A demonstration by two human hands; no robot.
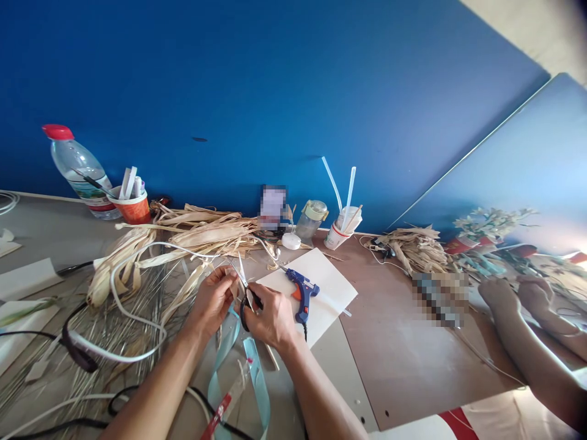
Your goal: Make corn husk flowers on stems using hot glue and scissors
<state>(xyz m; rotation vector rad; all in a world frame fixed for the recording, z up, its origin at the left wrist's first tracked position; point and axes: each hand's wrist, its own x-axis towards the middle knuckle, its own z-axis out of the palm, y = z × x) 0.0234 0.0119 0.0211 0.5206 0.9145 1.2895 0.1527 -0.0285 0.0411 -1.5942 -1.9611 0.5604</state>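
Observation:
My left hand (217,297) is closed in a pinch on a small pale tan piece, apparently of dried corn husk (234,282). In my right hand (274,316) are black-handled scissors (243,278), blades pointing up and away and slightly apart, right beside the pinched piece. Below both hands hangs a light-blue ribbon (257,373). Just right of my right hand, a blue hot glue gun (302,293) lies on a white sheet (328,284). Behind my hands spreads a heap of dried corn husks (202,229).
Left stand a red-capped bottle (77,168) and a red cup (132,211). A jar (312,220) and a paper cup with glue sticks (339,235) stand against the blue partition. A white cable (112,293) loops over thin dry stems. Another person's hands (499,299) are at right.

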